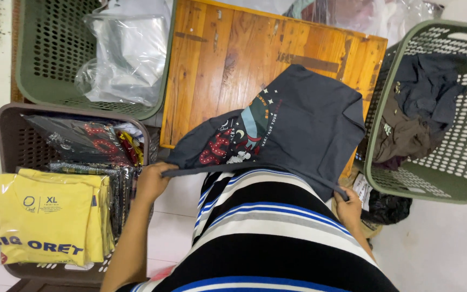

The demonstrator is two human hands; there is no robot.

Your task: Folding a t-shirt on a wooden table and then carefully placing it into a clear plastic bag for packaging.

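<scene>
Head view, looking down past a striped black, white and blue top.

Item: dark navy T-shirt [304,119] with a printed graphic, centre of frame, draped over the near edge of a low wooden table [217,54] and pulled taut towards the body.
Left hand [152,181]: lower left of centre, fingers closed on one corner of the shirt's near edge.
Right hand [348,208]: lower right, fingers pinched shut on the opposite corner.
Surroundings: green basket [33,81] with clear plastic bags, upper left; brown basket [6,130] with bagged folded shirts, yellow ones [44,221] foremost, lower left; second green basket [460,178] with loose dark garments, right.
Handling note: judging by the sag and skew of the cloth, even tension across both corners and a flat lay on the wood would give a clean fold.
</scene>
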